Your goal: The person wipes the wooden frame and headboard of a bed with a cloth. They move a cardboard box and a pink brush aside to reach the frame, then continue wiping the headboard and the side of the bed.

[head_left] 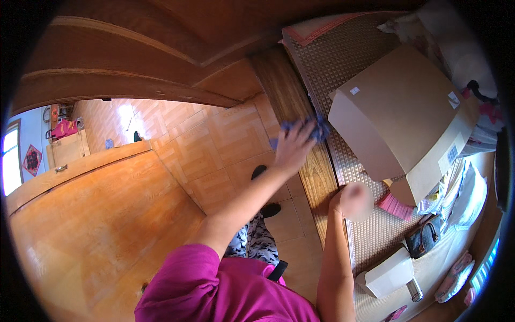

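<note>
My left hand [294, 146] presses down on a dark blue cloth [322, 129], which bunches out past the fingers. Both lie on the brown wooden rail [281, 88] along the bed's edge. Further down that edge, my right hand [355, 202] rests where the rail meets the woven mat [370, 241]. A blur covers most of that hand, so its fingers cannot be made out. Close to it on the mat lies a pink knitted piece [396, 207].
A large cardboard box [397, 107] stands on the mat beyond my hands. A dark handbag [422, 236] and a white box [389, 273] lie nearer me. Left of me is a wooden panel [107, 214]; a brown wooden structure [134, 59] crosses ahead above the tiled floor [214, 134].
</note>
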Demonstrator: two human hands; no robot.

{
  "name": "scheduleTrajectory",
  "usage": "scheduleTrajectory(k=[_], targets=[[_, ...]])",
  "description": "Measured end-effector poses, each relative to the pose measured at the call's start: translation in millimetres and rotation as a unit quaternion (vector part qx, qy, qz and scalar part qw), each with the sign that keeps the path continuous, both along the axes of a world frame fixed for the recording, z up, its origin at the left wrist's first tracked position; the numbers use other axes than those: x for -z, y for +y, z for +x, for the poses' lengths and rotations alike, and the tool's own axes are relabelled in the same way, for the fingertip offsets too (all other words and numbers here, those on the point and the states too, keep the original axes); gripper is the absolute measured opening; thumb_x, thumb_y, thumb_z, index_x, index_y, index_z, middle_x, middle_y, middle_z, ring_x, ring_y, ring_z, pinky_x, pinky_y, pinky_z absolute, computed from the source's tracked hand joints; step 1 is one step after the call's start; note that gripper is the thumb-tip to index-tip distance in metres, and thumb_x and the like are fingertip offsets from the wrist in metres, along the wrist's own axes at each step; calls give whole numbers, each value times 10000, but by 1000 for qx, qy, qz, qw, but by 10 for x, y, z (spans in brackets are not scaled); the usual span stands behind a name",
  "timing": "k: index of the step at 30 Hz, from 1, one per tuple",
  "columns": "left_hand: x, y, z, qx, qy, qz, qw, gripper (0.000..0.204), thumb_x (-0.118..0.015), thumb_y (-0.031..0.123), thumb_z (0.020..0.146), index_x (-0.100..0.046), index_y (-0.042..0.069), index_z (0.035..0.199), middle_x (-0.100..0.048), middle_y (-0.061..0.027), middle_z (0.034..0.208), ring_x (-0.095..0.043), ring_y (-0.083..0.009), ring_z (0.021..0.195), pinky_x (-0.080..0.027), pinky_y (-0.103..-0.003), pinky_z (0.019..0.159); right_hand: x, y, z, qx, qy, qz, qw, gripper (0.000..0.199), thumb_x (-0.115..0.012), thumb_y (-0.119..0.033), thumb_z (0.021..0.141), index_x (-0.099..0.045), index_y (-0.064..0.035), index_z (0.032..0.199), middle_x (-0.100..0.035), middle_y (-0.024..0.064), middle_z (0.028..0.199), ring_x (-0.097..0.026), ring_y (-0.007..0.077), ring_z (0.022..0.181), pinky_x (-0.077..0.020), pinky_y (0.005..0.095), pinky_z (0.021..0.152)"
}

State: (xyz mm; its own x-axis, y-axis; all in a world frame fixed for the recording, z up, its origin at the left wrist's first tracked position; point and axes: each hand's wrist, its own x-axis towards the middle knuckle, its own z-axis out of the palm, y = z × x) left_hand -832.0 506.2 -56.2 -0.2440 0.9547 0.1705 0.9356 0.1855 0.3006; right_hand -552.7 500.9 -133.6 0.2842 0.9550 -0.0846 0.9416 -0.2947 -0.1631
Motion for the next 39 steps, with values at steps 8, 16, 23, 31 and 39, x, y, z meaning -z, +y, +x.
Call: scheduleTrajectory(k=[8, 16, 23, 31, 39], targets=[[20, 989, -1873, -155, 43, -49, 986, 506, -552, 56, 918, -601, 257, 1380, -460, -120, 1429, -452, -368, 1275, -432, -518, 1040, -777, 198, -604, -31, 17, 88, 995, 261, -652, -310, 868, -702, -66, 945, -681, 93, 938, -640, 247, 849, -530, 386, 743], [-212, 735, -2182, -341, -132, -62, 928, 315, -521, 196, 1000, -590, 177, 1306, -493, -172, 1320, -538, -413, 1156, -567, -475, 852, -287, 118, -242, -44, -11, 105, 993, 344, -644, -316, 881, -683, -37, 1079, -675, 140, 1049, -634, 309, 1007, -505, 410, 893], [-317, 416, -2260, -284, -39, -68, 955, 319, -540, 268, 995, -584, 162, 1293, -501, -204, 1323, -577, -434, 1119, -526, -502, 909, -895, 295, -569, -22, 35, 111, 993, 225, -655, -241, 803, -678, -17, 792, -645, 177, 785, -624, 370, 764, -474, 492, 709], [-115, 982, -2230, -138, 69, -98, 983, 330, -498, 240, 995, -575, 191, 1311, -508, -186, 1303, -578, -397, 1136, -557, -488, 883, -795, 266, -599, -67, -22, 179, 981, 243, -631, -237, 790, -678, -5, 735, -628, 189, 694, -622, 375, 662, -481, 491, 647], [-98, 399, -2372, -203, 66, -33, 977, 326, -576, 183, 955, -623, 202, 1277, -545, -104, 1239, -573, -376, 1121, -576, -483, 814, -1244, 369, -818, -31, -14, 114, 993, 210, -642, -235, 785, -655, -33, 730, -625, 162, 707, -615, 361, 688, -475, 489, 676]])
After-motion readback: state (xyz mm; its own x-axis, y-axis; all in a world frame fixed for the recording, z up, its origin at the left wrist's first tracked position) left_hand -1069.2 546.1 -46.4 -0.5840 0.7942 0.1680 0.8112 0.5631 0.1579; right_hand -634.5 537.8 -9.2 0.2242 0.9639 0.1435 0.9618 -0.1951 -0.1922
